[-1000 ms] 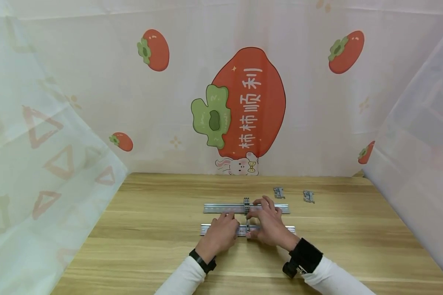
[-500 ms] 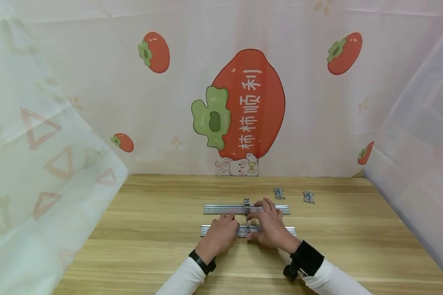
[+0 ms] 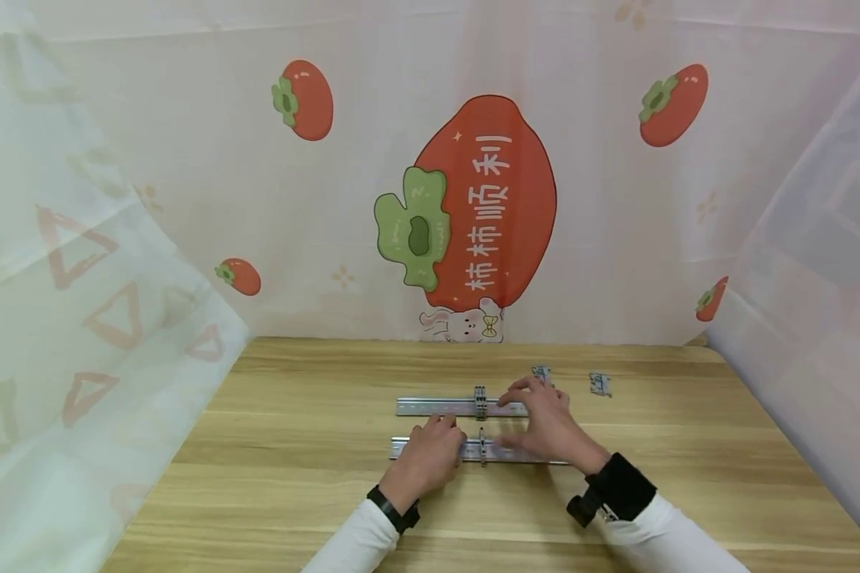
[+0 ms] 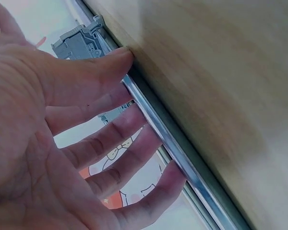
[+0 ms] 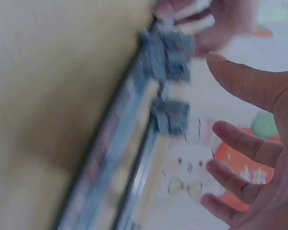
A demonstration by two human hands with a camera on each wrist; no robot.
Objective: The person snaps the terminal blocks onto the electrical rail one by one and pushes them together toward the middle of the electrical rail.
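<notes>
You have 2 rails on the table [image 3: 294,477], each carrying 1 terminal block: near rail [image 3: 516,454], far rail [image 3: 437,407]. Your left hand [image 3: 430,458] presses the near rail with straight fingers; your right hand [image 3: 550,426] hovers relaxed, holding nothing. 2 loose blocks [image 3: 600,383] wait unmounted.

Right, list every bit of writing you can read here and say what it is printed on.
"柿柿顺利" in white, running down the big red persimmon printed on the back curtain.
The rails and the grey clips on the table show no legible marking; any there is too small to read.
The wrist views are too blurred to add any.
</notes>
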